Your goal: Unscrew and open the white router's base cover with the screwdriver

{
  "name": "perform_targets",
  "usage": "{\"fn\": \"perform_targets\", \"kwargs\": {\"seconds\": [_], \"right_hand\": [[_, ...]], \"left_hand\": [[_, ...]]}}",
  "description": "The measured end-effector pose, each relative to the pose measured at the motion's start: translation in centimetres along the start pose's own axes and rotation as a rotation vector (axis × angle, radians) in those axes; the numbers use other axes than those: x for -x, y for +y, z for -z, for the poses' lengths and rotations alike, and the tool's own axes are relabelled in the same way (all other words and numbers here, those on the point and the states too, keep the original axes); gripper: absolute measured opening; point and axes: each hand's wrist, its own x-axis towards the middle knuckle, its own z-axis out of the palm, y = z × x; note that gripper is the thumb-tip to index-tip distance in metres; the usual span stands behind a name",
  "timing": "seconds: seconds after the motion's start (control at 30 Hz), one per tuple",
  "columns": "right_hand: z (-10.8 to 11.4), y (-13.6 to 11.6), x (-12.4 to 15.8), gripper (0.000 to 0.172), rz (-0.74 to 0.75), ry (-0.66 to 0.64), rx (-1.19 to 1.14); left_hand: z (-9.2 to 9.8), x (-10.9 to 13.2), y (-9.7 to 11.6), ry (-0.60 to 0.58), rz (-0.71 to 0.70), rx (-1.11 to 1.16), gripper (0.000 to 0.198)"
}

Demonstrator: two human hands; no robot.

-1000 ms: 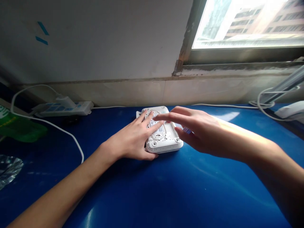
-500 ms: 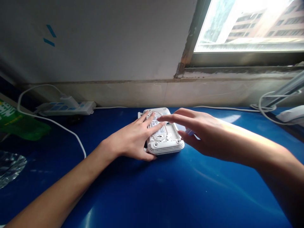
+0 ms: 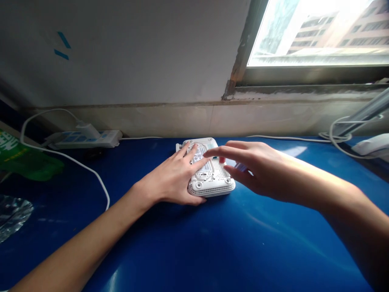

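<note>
A white router-like box (image 3: 212, 187) with a perforated casing and a printed label lies label side up on the blue table (image 3: 212, 251). My left hand (image 3: 176, 174) rests spread on its left part, fingers across the label and thumb at the near edge. From the right, my right hand (image 3: 252, 164) reaches over the box. Its index finger stretches over the label, close to my left fingers, while the thumb stays apart near the box's right edge. A pale bluish patch shows between thumb and fingers; I cannot tell whether it is an object or light on the table.
At the back left lies a white power strip (image 3: 111, 138) with a plugged-in charger (image 3: 88, 130) and a white cable (image 3: 86, 164). A green bottle (image 3: 30, 162) and crinkled clear plastic (image 3: 13, 215) lie left. Coiled cable (image 3: 336, 138) sits at the back right, below the window (image 3: 319, 36).
My left thumb has slid slightly right along the box's near edge. The fingers of my right hand have shifted a little, with one curled fingertip now showing beside the box.
</note>
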Motion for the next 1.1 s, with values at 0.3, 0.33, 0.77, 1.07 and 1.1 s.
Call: {"fn": "perform_targets", "kwargs": {"seconds": [0.3, 0.33, 0.77, 1.07, 1.1], "right_hand": [[0.7, -0.4, -0.1, 0.035, -0.026, 0.002, -0.004], [0.6, -0.3, -0.3, 0.026, -0.024, 0.001, -0.022], [1.2, -0.5, -0.1, 0.033, -0.022, -0.028, -0.022], [1.5, -0.5, 0.3, 0.064, 0.007, -0.057, -0.032], [1.5, -0.6, 0.2, 0.057, -0.009, -0.058, -0.033]], "left_hand": [[0.3, -0.1, -0.2, -0.033, 0.002, -0.001, 0.118], [0.3, -0.1, -0.2, -0.038, 0.005, -0.003, 0.118], [0.4, -0.1, -0.7, -0.031, -0.019, 0.037, 0.118], [0.5, 0.0, -0.8, -0.027, -0.039, 0.059, 0.114], [0.5, 0.0, -0.8, -0.031, -0.031, 0.058, 0.114]]}}
